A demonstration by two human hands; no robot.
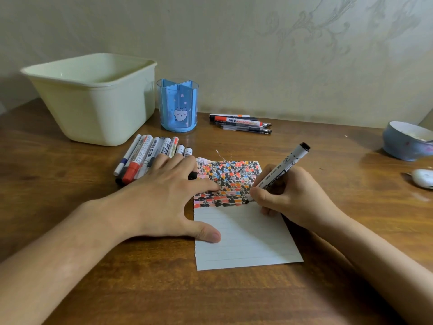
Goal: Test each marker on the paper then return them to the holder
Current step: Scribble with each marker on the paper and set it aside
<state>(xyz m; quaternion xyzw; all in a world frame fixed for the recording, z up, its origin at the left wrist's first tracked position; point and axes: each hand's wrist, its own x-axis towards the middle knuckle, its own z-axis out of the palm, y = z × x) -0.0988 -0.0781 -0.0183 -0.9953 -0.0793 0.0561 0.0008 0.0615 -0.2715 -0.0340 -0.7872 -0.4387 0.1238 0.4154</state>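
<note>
A lined white paper (246, 240) lies on the wooden table, its upper half covered in black, red, orange and blue marks. My right hand (290, 195) grips a white marker with a black end (284, 166), its tip touching the paper at the right edge of the marked area. My left hand (164, 200) lies flat with fingers spread, pressing the paper's left side; a small black cap (192, 175) shows under its fingers. A row of several markers (150, 156) lies left of the paper. The blue divided holder (178, 105) stands behind them, with nothing visible inside.
A large cream plastic tub (93, 97) stands at the back left. More pens and a red-labelled marker (241, 124) lie by the wall. A pale blue bowl (407, 141) and a small white object (424, 178) sit at the right edge.
</note>
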